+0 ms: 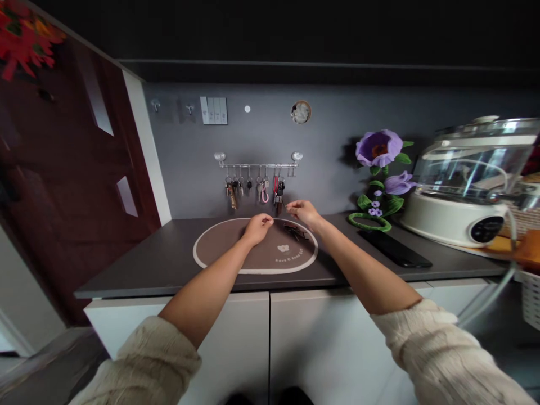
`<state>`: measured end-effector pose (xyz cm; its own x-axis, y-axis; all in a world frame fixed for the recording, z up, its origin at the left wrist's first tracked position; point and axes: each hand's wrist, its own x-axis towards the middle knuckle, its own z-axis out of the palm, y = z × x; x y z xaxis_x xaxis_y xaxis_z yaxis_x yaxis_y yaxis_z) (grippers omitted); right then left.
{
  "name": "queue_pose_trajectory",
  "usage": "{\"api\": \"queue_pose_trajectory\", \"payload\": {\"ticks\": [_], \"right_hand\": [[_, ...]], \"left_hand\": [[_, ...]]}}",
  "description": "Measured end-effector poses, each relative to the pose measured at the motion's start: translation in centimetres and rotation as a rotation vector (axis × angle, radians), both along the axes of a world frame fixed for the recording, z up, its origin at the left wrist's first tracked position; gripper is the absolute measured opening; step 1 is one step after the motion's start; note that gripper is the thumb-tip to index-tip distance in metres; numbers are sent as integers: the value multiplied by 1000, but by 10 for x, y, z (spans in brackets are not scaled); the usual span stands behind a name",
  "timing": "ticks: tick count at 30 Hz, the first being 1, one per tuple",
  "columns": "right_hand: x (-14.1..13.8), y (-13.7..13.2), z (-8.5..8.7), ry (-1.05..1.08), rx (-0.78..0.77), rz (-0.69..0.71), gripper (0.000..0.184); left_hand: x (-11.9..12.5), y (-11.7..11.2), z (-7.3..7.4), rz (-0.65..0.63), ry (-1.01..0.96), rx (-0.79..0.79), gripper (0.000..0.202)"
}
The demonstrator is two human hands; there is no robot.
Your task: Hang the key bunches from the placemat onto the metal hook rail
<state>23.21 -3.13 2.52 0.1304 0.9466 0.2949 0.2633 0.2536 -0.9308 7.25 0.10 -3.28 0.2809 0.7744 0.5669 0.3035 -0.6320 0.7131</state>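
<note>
A rail of several key bunches (pixel 258 166) hangs on the grey wall, with keys and a pink loop dangling from its hooks. My right hand (pixel 304 212) reaches just right of the dark key bunch (pixel 278 194), its fingers extended and not clearly touching it. My left hand (pixel 258 228) is curled above an oval brown mat (pixel 219 247) with a white rim. Its fingers hide whatever may be inside them. A small dark metal item (pixel 295 232) lies on the mat, close below my right hand.
A black phone (pixel 394 248) lies on the dark counter (pixel 126 273) to the right of the mat. Beyond it stand a purple artificial flower (pixel 378 149) and a glass-topped cream appliance (pixel 464 191). A dark wooden door (pixel 63 169) stands to the left, white cabinets below.
</note>
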Motion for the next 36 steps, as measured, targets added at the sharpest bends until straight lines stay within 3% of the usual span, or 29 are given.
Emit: {"api": "queue_pose_trajectory", "payload": {"ticks": [3, 7, 12, 16, 27, 36], "right_hand": [[8, -5, -18, -114, -3, 7, 4], [20, -7, -31, -392, 20, -8, 19], [24, -16, -29, -719, 8, -66, 34], [21, -23, -25, -843, -7, -40, 38], [23, -21, -24, -876, 33, 27, 22], [22, -14, -31, -471, 6, 196, 21]], "left_hand": [[0, -1, 0, -21, 18, -6, 14], [0, -1, 0, -37, 38, -14, 13], [-1, -2, 0, -32, 74, -15, 13], [-2, -2, 0, -51, 100, -9, 14], [-2, -2, 1, -60, 126, -11, 15], [-2, -6, 3, -62, 75, -13, 14]]}}
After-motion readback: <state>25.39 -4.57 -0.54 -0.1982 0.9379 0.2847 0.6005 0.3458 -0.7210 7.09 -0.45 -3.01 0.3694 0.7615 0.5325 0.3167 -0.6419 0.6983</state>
